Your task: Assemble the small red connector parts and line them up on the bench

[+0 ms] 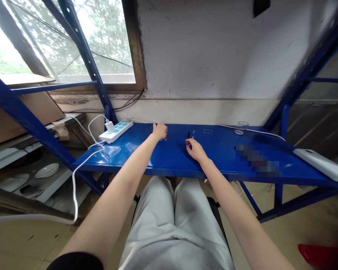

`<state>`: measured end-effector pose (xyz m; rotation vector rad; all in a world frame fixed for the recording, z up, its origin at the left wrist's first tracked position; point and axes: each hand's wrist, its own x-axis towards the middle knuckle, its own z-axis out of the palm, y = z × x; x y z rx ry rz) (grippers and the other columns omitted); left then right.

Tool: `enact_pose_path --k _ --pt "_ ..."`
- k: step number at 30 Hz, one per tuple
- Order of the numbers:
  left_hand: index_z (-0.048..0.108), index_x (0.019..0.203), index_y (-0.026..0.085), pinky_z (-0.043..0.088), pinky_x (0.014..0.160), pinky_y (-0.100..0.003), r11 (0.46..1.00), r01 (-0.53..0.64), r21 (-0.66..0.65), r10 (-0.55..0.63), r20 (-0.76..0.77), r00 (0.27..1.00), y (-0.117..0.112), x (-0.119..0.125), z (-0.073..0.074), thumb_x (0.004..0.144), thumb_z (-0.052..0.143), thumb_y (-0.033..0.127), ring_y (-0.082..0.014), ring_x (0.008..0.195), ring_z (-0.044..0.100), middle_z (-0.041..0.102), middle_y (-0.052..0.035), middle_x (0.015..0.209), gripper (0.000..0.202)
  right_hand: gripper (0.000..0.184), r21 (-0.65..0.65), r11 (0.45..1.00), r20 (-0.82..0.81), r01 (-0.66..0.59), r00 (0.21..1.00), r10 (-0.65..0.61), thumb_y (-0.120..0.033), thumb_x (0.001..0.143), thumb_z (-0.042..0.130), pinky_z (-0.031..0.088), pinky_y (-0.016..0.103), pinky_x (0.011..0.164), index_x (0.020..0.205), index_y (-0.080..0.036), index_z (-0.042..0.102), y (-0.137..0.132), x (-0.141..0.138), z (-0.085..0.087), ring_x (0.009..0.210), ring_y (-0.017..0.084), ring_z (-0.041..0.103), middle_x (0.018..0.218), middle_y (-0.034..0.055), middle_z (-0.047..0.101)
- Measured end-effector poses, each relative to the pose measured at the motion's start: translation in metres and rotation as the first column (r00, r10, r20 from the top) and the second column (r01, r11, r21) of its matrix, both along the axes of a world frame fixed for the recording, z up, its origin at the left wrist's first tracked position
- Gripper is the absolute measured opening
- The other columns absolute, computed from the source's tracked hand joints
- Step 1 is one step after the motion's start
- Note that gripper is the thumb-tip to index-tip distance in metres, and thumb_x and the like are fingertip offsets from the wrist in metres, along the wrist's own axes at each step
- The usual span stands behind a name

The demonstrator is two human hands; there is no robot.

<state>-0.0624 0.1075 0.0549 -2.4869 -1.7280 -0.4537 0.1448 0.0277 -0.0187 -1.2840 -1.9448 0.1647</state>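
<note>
My left hand [159, 131] reaches far across the blue metal shelf [169, 159] and rests with curled fingers over a small red item [166, 138] that is mostly hidden beneath it. My right hand [195, 149] lies on the shelf with its fingers drawn together at a thin dark pen-like object [188, 135]. Just beyond it stands a small clear piece [193, 133]. A row of tiny dark screws [207, 131] lies further right.
A white power strip [116, 131] with a plugged charger and white cable sits at the shelf's left. At the back right stands a small clear glass [241, 127]. A white flat device [322, 164] lies at the right edge. Blue rack posts flank both sides.
</note>
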Motion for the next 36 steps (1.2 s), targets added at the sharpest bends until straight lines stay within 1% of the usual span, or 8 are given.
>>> enact_pose_path --k 11,14,18,23,27,29,33,36 --pt "0.065 0.071 0.015 0.022 0.096 -0.052 0.999 -0.002 -0.054 0.005 0.063 0.998 -0.001 -0.003 0.004 0.064 0.065 0.011 -0.033 0.108 0.045 0.058 -0.0136 0.101 0.008 0.023 0.002 1.0 0.03 0.022 0.999 -0.022 -0.018 0.077 0.042 0.046 0.032 0.068 0.097 -0.018 0.054 -0.002 -0.001 0.003 0.078 0.02 0.058 0.093 0.0099 0.061" --pt "0.065 0.08 0.016 0.021 0.098 -0.05 0.999 0.028 -0.025 -0.025 0.112 0.993 -0.005 0.0 0.006 0.065 0.066 0.013 -0.0325 0.109 0.046 0.059 -0.0128 0.104 0.016 0.018 0.041 0.987 0.02 0.154 0.988 -0.155 -0.019 0.076 0.041 0.043 0.031 0.063 0.09 -0.019 0.053 -0.002 0.002 0.004 0.07 0.02 0.056 0.082 0.0077 0.06" --pt "0.061 0.101 0.016 0.021 0.099 -0.047 0.974 0.169 0.154 -0.198 0.2 0.959 -0.019 0.018 0.008 0.08 0.05 0.019 -0.0291 0.108 0.05 0.059 -0.0136 0.108 0.024 0.014 0.041 0.907 -0.155 0.418 0.9 -0.408 -0.019 0.075 0.041 0.04 0.032 0.063 0.085 -0.019 0.051 -0.001 0.012 0.005 0.07 0.022 0.054 0.077 0.0082 0.059" --pt "0.046 0.126 0.018 0.029 0.099 -0.04 0.927 0.329 0.178 -0.364 0.229 0.903 -0.037 0.057 -0.006 0.086 0.036 0.019 -0.0255 0.119 0.044 0.05 -0.0124 0.129 0.041 0.017 -0.077 0.85 -0.283 0.521 0.806 -0.52 -0.02 0.074 0.04 0.039 0.033 0.066 0.088 -0.018 0.05 -0.002 0.02 0.007 0.075 0.023 0.054 0.08 0.0094 0.058" --pt "0.015 0.143 0.021 0.029 0.1 -0.048 0.968 0.25 -0.026 -0.241 0.191 0.952 -0.039 0.085 -0.029 0.085 0.036 0.022 -0.029 0.127 0.034 0.024 -0.0103 0.148 0.062 0.017 -0.072 0.845 -0.319 0.529 0.791 -0.523 -0.019 0.072 0.041 0.038 0.031 0.067 0.085 -0.018 0.052 -0.002 0.019 0.007 0.073 0.021 0.053 0.079 0.0077 0.059" --pt "0.008 0.144 0.022 0.029 0.1 -0.052 0.974 0.201 -0.106 -0.181 0.174 0.968 -0.035 0.094 -0.038 0.085 0.035 0.023 -0.0301 0.129 0.031 0.017 -0.0089 0.15 0.065 0.018 -0.061 0.85 -0.324 0.524 0.795 -0.513 -0.019 0.071 0.041 0.038 0.031 0.067 0.085 -0.017 0.052 -0.001 0.019 0.006 0.071 0.02 0.053 0.078 0.0069 0.059" --pt "0.006 0.145 0.023 0.028 0.1 -0.053 0.984 0.126 -0.128 -0.102 0.178 0.979 -0.028 0.105 -0.049 0.086 0.03 0.022 -0.0299 0.129 0.03 0.018 -0.0082 0.15 0.063 0.019 -0.047 0.858 -0.312 0.512 0.808 -0.499 -0.019 0.071 0.04 0.038 0.03 0.066 0.085 -0.017 0.053 0.002 0.02 0.003 0.07 0.02 0.052 0.075 0.0067 0.059" --pt "0.017 0.143 0.021 0.028 0.099 -0.053 0.988 0.104 -0.113 -0.089 0.133 0.987 -0.026 0.108 -0.052 0.085 0.032 0.018 -0.0305 0.127 0.033 0.025 -0.0104 0.147 0.06 0.02 -0.044 0.861 -0.284 0.507 0.82 -0.497 -0.019 0.072 0.04 0.038 0.031 0.067 0.085 -0.017 0.054 0.004 0.02 0.001 0.071 0.02 0.053 0.076 0.0071 0.059"
